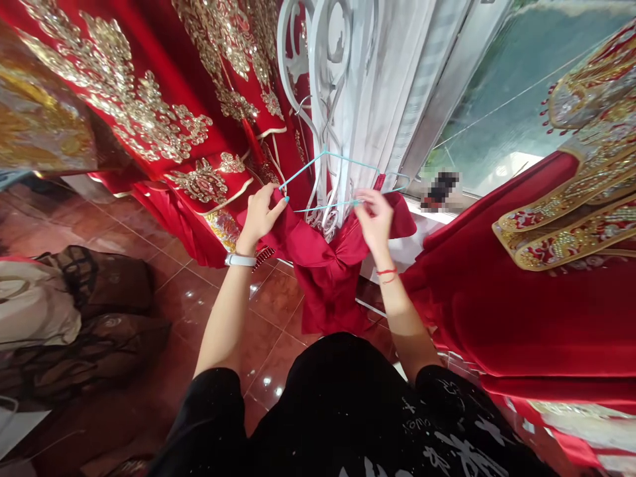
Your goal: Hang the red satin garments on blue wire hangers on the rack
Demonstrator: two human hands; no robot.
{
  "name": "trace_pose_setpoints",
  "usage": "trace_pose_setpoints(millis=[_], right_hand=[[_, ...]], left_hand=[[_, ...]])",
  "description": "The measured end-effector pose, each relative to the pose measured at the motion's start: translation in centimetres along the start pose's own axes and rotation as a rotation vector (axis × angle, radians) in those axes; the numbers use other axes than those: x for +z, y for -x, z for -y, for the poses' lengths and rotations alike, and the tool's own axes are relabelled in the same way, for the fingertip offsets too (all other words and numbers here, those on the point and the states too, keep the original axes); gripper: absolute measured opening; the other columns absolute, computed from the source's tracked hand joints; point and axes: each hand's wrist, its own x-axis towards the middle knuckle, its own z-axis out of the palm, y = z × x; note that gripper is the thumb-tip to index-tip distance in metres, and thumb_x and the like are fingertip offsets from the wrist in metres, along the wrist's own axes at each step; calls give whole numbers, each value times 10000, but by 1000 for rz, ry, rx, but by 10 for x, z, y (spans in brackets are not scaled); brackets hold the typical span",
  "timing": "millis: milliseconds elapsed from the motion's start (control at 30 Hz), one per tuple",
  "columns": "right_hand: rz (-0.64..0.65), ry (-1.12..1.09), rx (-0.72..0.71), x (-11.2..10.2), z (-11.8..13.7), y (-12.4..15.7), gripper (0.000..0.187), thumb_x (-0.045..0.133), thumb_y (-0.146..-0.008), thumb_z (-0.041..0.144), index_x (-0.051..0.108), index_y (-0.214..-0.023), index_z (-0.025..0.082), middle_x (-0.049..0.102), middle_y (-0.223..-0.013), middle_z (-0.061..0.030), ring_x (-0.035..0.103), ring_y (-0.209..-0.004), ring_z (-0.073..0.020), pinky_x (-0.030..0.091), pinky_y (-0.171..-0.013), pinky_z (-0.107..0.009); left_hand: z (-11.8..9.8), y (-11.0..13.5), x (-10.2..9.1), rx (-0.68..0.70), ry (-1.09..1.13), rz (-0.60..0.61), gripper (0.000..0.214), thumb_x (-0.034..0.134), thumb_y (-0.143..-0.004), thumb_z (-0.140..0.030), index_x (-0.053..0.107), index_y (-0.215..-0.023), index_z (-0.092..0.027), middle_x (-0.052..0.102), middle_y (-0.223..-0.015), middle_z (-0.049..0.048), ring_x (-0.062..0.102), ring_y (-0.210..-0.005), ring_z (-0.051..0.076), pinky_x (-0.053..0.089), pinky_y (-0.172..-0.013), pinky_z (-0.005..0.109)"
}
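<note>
A plain deep-red dress (330,285) with a gathered front hangs from a thin light-blue hanger (348,156). My left hand (261,215), with a white band at the wrist, grips the dress at its left shoulder, close to the hanger's sloping arm. On the other side my right hand (373,218), slightly blurred and wearing a red string, has its fingers drawn together on the dress by the hanger's lower bar. A red strap shows over the hanger's right end. The hanger's hook rests at a white scrolled metal frame (342,40).
Red garments with gold sequin embroidery (144,112) hang at left, another embroidered red garment (536,311) at right. Dark bags (114,285) sit on the red tiled floor (275,298). A framed glass pane (507,99) stands behind, partly pixelated at its lower edge.
</note>
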Motion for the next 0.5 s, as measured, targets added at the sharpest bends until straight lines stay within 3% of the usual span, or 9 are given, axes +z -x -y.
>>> trace_pose_setpoints(millis=[67,133,200,300,400,500], right_hand=[[-314,193,105,-40,-23,2,395,509,-907,244,655,-1273,206,691,-1322,-141,644,-1243,-252,502,-1109,-452],[-416,339,210,-69,-43,4,452,579,-869,291,636,-1311,215,679,-1336,-140,635,-1230,-263,490,-1108,-483],[-342,396,250,-84,-54,8,429,603,-856,317,672,-1266,210,722,-1253,-129,667,-1136,-254,518,-1051,-446],[-199,479,255,-94,-53,12,298,567,-858,291,768,-1053,189,780,-982,-102,697,-933,-249,541,-917,-382],[-181,603,270,-110,-45,3,257,549,-826,243,792,-855,165,755,-788,-96,675,-796,-254,519,-823,-369],[-209,637,187,-132,-35,-21,247,552,-798,210,789,-823,144,724,-736,-89,642,-731,-236,494,-761,-356]], left_hand=[[5,-5,4,11,-3,17,501,622,-939,-619,676,-1226,-212,714,-1216,138,629,-1206,381,373,-1156,609],[6,-8,6,17,6,5,490,608,-940,-631,677,-1213,-230,714,-1221,133,620,-1218,385,354,-1164,621],[6,-8,8,20,8,-3,469,581,-949,-630,683,-1185,-238,714,-1218,132,619,-1215,385,349,-1163,625],[7,-6,10,7,1,-31,454,573,-940,-634,691,-1134,-241,709,-1191,135,625,-1187,388,354,-1153,621],[12,-6,10,8,8,-89,468,582,-926,-659,687,-1123,-247,712,-1174,130,620,-1164,378,353,-1160,603],[17,-7,12,23,20,-129,477,597,-912,-678,686,-1116,-255,724,-1159,118,620,-1132,359,365,-1160,574]])
